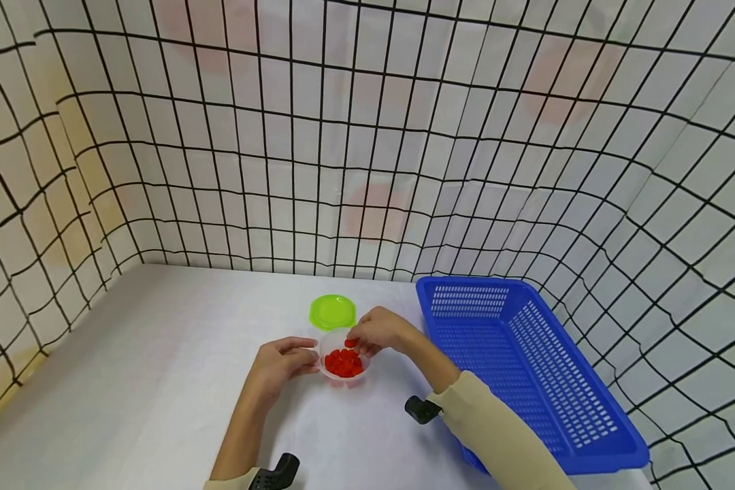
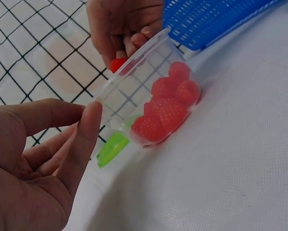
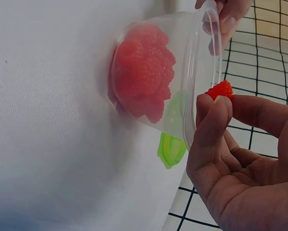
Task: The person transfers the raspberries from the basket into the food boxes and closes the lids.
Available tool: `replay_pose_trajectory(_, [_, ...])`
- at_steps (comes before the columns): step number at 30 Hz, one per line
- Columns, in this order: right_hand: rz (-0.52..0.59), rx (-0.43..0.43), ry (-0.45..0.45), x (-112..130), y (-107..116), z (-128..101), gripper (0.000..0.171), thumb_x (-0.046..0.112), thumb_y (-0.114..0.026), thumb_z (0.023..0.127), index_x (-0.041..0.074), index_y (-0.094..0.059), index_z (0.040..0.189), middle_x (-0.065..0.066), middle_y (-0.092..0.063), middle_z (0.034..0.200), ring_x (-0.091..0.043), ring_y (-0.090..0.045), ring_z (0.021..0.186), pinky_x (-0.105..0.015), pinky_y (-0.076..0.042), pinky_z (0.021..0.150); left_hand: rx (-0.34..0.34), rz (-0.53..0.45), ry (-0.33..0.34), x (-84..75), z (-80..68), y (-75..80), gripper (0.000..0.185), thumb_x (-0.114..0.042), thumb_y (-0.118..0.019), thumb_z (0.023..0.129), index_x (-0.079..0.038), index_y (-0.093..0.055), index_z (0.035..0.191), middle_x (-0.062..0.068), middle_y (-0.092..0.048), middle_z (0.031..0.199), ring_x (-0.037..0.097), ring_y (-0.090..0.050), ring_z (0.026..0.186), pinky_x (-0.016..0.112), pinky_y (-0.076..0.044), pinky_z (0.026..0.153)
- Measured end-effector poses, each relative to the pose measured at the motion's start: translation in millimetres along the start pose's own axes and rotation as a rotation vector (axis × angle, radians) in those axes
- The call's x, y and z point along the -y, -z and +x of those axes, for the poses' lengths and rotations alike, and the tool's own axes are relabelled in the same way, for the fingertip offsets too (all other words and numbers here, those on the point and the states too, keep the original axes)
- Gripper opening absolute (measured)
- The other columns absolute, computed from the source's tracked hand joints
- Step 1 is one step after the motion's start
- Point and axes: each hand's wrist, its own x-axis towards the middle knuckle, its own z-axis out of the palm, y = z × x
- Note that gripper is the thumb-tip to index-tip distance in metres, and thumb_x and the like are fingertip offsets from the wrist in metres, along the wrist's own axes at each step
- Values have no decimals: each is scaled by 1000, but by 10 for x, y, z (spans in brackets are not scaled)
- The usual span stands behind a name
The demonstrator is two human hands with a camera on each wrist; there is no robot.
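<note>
A clear plastic container (image 1: 324,344) stands on the white table, with several red raspberries (image 1: 343,366) heaped in its bottom. My left hand (image 1: 282,364) holds the container's left rim, fingertips at its edge (image 2: 99,98). Over the opposite side of the rim, my right hand (image 1: 376,331) pinches a single red raspberry (image 3: 220,90) between thumb and fingertips. That berry is above the heap, right at the rim. A bright green lid (image 1: 333,312) lies flat on the table just behind the container.
To the right sits a large blue plastic basket (image 1: 529,367) with slotted walls, partly behind my right sleeve. Black wire mesh (image 1: 355,163) closes off the back and both sides of the white table (image 1: 159,381).
</note>
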Motion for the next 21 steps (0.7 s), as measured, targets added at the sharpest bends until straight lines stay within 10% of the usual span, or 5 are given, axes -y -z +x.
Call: replay_pose_trajectory(21, [43,45,27,-32,31,-16,26,19,-64,98,-5,-74,100,-7,-67,74,-15,-62,63,-21,-60,65,-3,2,5,-18,-11,-8,29,-5,-69,93,7,-69,118,17,-76,92,19,-73,72,28,-63,75])
